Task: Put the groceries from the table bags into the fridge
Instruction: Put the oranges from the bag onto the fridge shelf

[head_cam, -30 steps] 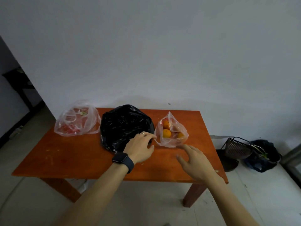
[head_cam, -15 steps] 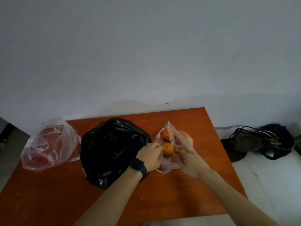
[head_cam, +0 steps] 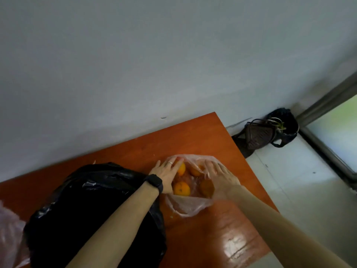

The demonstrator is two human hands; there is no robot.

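A clear plastic bag [head_cam: 190,207] of oranges [head_cam: 181,188] lies open on the orange-brown table [head_cam: 210,240], near its right end. My left hand [head_cam: 166,176], with a ring and a black watch, holds the bag's left edge, fingers stretched over one orange. My right hand [head_cam: 222,177] holds the right edge, partly under the plastic. Together they spread the bag's mouth apart. A big black bag [head_cam: 90,209] sits to the left, under my left forearm. The fridge is not in view.
Another clear bag [head_cam: 9,238] shows at the table's left edge, mostly cut off. The table stands against a grey wall. On the floor to the right lie a dark basket [head_cam: 257,135] and a black bag [head_cam: 284,120], beside a door frame [head_cam: 328,147].
I have come closer and now look down on the table. Both hands went from touching the orange bag's sides to spreading its mouth wide open, showing the oranges inside.
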